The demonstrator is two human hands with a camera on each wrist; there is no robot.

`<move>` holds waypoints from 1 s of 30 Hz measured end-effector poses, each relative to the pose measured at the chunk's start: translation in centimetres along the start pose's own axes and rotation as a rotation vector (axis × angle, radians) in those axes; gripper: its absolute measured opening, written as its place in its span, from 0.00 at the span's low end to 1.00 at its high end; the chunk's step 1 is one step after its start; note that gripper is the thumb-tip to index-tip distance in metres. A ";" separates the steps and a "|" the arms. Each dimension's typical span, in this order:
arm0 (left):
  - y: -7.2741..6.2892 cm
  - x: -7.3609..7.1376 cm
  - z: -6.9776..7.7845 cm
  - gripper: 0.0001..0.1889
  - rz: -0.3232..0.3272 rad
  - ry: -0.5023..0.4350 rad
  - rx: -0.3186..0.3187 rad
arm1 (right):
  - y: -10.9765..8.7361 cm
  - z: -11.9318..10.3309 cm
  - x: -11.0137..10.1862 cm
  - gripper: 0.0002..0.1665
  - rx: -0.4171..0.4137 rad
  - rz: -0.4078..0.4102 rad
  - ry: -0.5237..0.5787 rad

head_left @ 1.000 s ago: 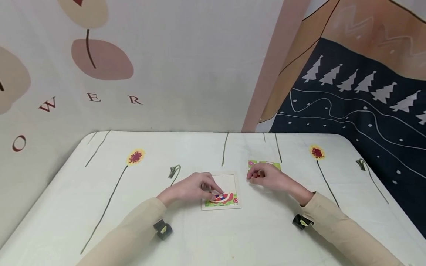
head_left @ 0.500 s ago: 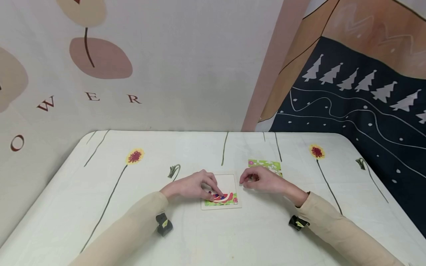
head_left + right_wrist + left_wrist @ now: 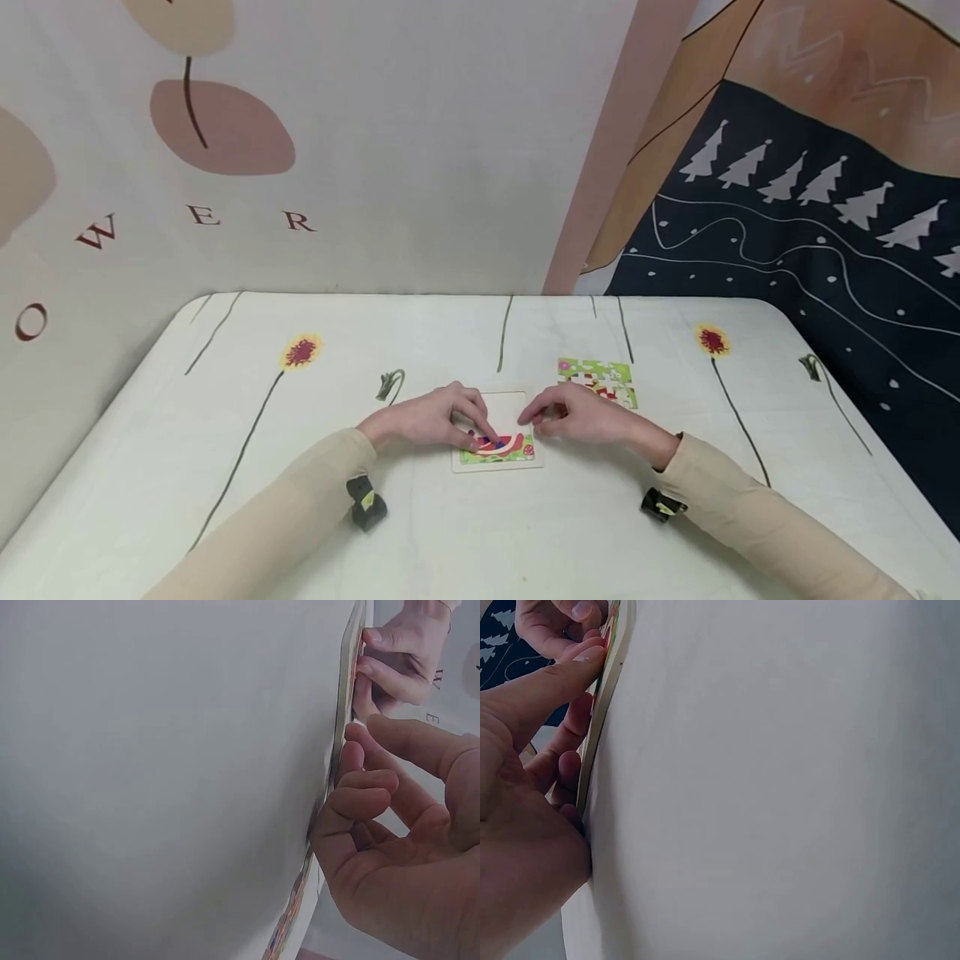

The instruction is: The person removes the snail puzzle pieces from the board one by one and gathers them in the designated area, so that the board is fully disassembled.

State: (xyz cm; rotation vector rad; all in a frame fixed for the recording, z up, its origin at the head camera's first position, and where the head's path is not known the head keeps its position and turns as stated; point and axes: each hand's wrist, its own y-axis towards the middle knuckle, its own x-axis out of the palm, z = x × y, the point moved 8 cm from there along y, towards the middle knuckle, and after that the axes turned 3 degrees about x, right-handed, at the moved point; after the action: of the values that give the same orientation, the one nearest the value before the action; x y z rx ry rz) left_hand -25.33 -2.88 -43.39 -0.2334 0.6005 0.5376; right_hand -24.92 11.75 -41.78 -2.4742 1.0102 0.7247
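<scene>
A jigsaw puzzle board (image 3: 498, 469) with a pale rim lies flat in front of me. Pieces in green and red (image 3: 519, 452) fill its lower part, and the upper part shows bare white. My left hand (image 3: 435, 418) comes over the board's left side, thumb and fingertips touching the pieces. My right hand (image 3: 588, 415) is at the right rim, its index fingertip just over the board. In the right wrist view, my right hand's thumb (image 3: 416, 742) stands a little apart from the loosely bent fingers, with nothing visible between them.
More jigsaw pieces (image 3: 611, 372), green, white and red, lie behind the right hand, partly hidden by it. The white tablecloth (image 3: 570, 533) has printed flowers. Patterned cloth walls (image 3: 420, 167) rise behind the table.
My right hand has moved left and slightly nearer, away from the loose pieces to the board's right rim, uncovering more of those pieces. The left hand has stayed nearly in place.
</scene>
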 end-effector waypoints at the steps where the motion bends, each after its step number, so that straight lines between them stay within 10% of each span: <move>1: 0.0 0.0 0.0 0.11 -0.001 0.000 0.000 | 0.0 0.1 0.1 0.11 0.018 -0.003 0.005; 30: -0.2 0.0 0.1 0.11 -0.012 -0.017 -0.025 | 0.5 -0.1 1.0 0.09 0.026 -0.068 0.134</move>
State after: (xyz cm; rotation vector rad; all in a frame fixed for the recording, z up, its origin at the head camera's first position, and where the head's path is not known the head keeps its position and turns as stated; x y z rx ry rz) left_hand -25.18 -2.97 -43.29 -0.2562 0.5761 0.5353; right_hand -24.60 10.82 -42.33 -2.5492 0.9698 0.5270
